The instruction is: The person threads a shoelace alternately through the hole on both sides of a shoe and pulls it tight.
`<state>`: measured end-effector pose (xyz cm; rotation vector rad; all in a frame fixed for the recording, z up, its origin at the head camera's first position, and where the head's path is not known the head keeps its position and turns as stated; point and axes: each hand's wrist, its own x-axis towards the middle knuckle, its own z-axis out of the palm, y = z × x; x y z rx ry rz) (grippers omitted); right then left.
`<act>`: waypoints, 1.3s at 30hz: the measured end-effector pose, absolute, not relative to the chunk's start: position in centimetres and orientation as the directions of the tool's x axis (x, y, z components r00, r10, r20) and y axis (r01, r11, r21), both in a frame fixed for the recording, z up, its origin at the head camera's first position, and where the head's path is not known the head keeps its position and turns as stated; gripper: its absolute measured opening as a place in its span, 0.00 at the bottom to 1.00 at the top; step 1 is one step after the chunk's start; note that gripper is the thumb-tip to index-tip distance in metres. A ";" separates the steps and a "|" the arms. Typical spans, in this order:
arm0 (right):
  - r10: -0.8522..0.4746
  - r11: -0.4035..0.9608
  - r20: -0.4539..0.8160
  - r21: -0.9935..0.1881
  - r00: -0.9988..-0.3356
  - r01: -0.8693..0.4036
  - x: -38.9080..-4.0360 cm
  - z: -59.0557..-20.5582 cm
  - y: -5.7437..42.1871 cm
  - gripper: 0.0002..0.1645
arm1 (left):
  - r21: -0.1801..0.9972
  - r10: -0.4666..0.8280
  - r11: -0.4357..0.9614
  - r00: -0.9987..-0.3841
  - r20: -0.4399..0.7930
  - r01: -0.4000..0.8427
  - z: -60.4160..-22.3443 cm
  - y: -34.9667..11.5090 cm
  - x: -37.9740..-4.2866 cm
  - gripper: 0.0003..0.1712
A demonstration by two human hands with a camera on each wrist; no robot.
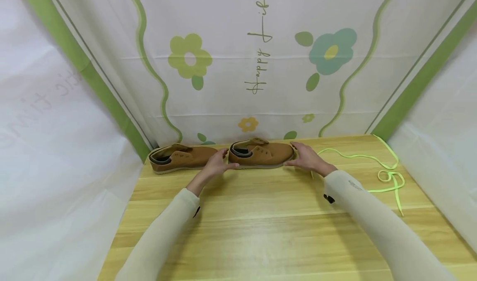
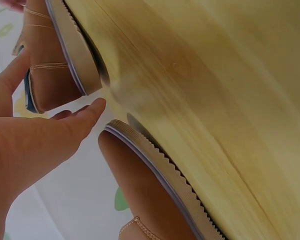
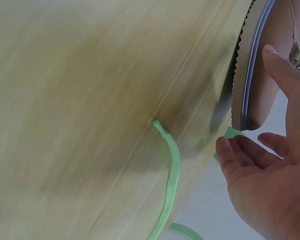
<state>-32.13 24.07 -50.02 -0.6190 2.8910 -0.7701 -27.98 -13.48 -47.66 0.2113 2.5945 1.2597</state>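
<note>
Two brown lace-less shoes with pale ridged soles stand in a row along the back of the table, toes to the right. My left hand (image 1: 216, 165) is at the heel of the right-hand shoe (image 1: 277, 153), in the gap behind the toe of the left-hand shoe (image 1: 199, 157). In the left wrist view, that hand (image 2: 37, 150) has its thumb and fingers spread around the heel. At the toe of the right-hand shoe is my right hand (image 1: 309, 158). The right wrist view has the hand's thumb (image 3: 277, 65) beside the toe and its fingers loosely bent; firm contact cannot be made out.
Bright green shoelaces (image 1: 396, 186) lie loosely looped on the right of the wooden table (image 1: 253, 231); one lace end (image 3: 175, 170) lies near my right hand. A white flowered curtain (image 1: 223, 102) hangs right behind the shoes, with white sheets at both sides.
</note>
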 end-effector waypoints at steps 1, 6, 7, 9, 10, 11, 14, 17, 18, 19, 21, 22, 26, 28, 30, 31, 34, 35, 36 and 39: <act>-0.406 0.787 0.020 -0.500 -0.914 -0.360 -32.2 -50.0 24.0 0.61 | 0.783 0.236 0.621 -0.958 -0.161 0.022 -47.8 -13.5 -28.1 0.52; -0.403 0.779 0.005 -0.523 -0.915 -0.346 -32.3 -50.3 23.7 0.61 | 0.780 0.257 0.625 -0.951 -0.171 0.029 -48.2 -13.3 -28.7 0.51; -0.401 0.781 0.001 -0.523 -0.916 -0.343 -32.3 -50.5 23.6 0.61 | 0.783 0.263 0.621 -0.949 -0.175 0.027 -48.3 -13.3 -28.8 0.50; -0.397 0.782 -0.001 -0.524 -0.918 -0.338 -32.3 -50.8 23.5 0.61 | 0.794 0.269 0.608 -0.945 -0.186 0.016 -48.3 -13.3 -28.9 0.50; -0.396 0.783 0.001 -0.522 -0.918 -0.338 -32.3 -50.9 23.4 0.61 | 0.797 0.270 0.603 -0.943 -0.192 0.010 -48.3 -13.3 -28.9 0.50; -0.395 0.781 0.006 -0.524 -0.918 -0.340 -32.4 -51.1 23.3 0.60 | 0.799 0.265 0.601 -0.944 -0.197 0.002 -48.4 -13.3 -28.9 0.51; -0.387 0.777 0.027 -0.528 -0.922 -0.342 -32.5 -51.3 23.1 0.59 | 0.802 0.250 0.596 -0.947 -0.203 -0.014 -48.5 -13.3 -29.0 0.51; -0.382 0.772 0.042 -0.535 -0.923 -0.344 -32.7 -51.4 23.0 0.58 | 0.797 0.239 0.604 -0.949 -0.207 -0.022 -48.7 -13.1 -29.3 0.52; -0.377 0.772 0.043 -0.537 -0.925 -0.340 -32.8 -51.4 23.0 0.58 | 0.796 0.241 0.605 -0.949 -0.204 -0.018 -48.8 -13.1 -29.4 0.52; -0.372 0.771 0.045 -0.541 -0.927 -0.335 -32.9 -51.5 23.0 0.58 | 0.798 0.243 0.602 -0.950 -0.197 -0.011 -48.8 -13.0 -29.5 0.51; -0.365 0.769 0.054 -0.545 -0.930 -0.333 -32.9 -51.6 23.1 0.57 | 0.800 0.246 0.600 -0.953 -0.177 0.007 -48.9 -12.7 -29.7 0.48; -0.362 0.768 0.059 -0.546 -0.930 -0.334 -32.9 -51.6 23.2 0.57 | 0.799 0.248 0.601 -0.955 -0.164 0.019 -48.9 -12.6 -29.8 0.45; -0.361 0.767 0.078 -0.542 -0.929 -0.343 -32.9 -51.7 23.3 0.57 | 0.789 0.238 0.612 -0.963 -0.125 0.049 -49.1 -12.3 -30.0 0.38; -0.361 0.768 0.078 -0.540 -0.929 -0.344 -33.0 -51.7 23.3 0.56 | 0.786 0.229 0.616 -0.966 -0.119 0.050 -49.2 -12.3 -30.1 0.38; -0.357 0.767 0.078 -0.545 -0.931 -0.340 -32.9 -51.7 23.2 0.56 | 0.787 0.221 0.615 -0.969 -0.111 0.050 -49.3 -12.2 -30.1 0.40; -0.354 0.765 0.080 -0.547 -0.932 -0.338 -32.9 -51.6 23.2 0.56 | 0.787 0.219 0.614 -0.970 -0.107 0.052 -49.4 -12.2 -30.1 0.40; -0.350 0.764 0.080 -0.552 -0.933 -0.334 -32.9 -51.5 23.2 0.56 | 0.786 0.214 0.615 -0.972 -0.095 0.058 -49.5 -12.3 -30.2 0.41; -0.349 0.765 0.080 -0.551 -0.934 -0.334 -32.9 -51.4 23.2 0.56 | 0.783 0.214 0.618 -0.973 -0.091 0.063 -49.6 -12.3 -30.3 0.41; -0.350 0.766 0.079 -0.549 -0.933 -0.334 -32.9 -51.4 23.2 0.56 | 0.781 0.215 0.621 -0.973 -0.088 0.067 -49.6 -12.3 -30.3 0.40; -0.355 0.768 0.076 -0.544 -0.932 -0.337 -32.8 -51.4 23.1 0.56 | 0.778 0.217 0.624 -0.973 -0.079 0.076 -49.7 -12.4 -30.3 0.37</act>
